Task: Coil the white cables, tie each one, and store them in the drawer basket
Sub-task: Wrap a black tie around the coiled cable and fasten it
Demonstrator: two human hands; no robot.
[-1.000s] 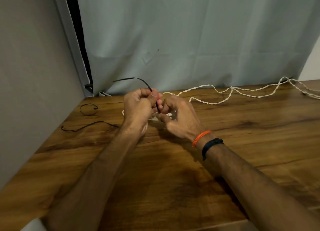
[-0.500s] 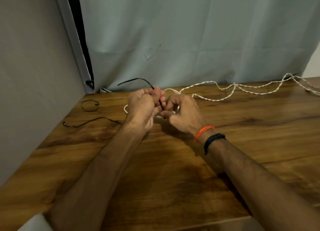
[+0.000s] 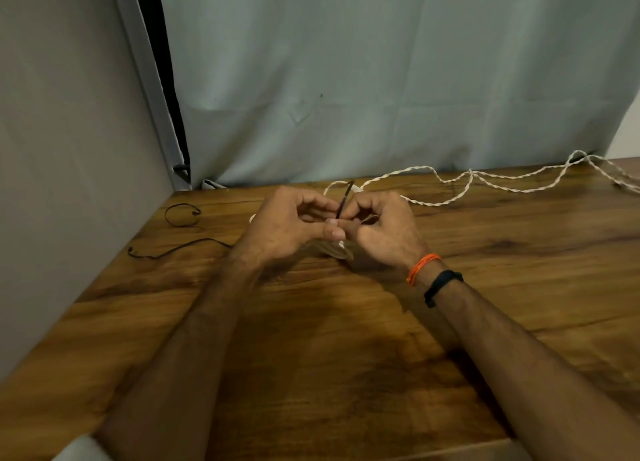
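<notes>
White cables, that is the job here, and one coil of white cable [image 3: 337,249] is sitting bunched between the two hands right in the middle of the counter [image 3: 346,356]. By my read this is the tying stage for this one: the loops look gathered, and a thin black tie [image 3: 344,201] is sticking up out of the pinch just above the coil. The knot or twist does not look finished, though the fingers are hiding the exact wrap.

The left hand [image 3: 287,225] is curled nearly closed, thumb pressing across toward the tie and the coil beneath. The right hand [image 3: 384,232] is curled the same way, fingertips meeting the left hand's at the tie, so the two hands are touching, both pinching the tie and steadying the coil under it. An orange band [image 3: 422,266] and a black band [image 3: 443,286] are circling the right wrist.

Plenty is left. To the right of the coil, a long twisted white cable [image 3: 485,180] is trailing loose along the back of the counter, not coiled at all. To the left of the coil, two spare black ties [image 3: 181,215] are lying ready, one looped, one stretched out. No drawer basket is showing anywhere, so storing looks to be still ahead.
</notes>
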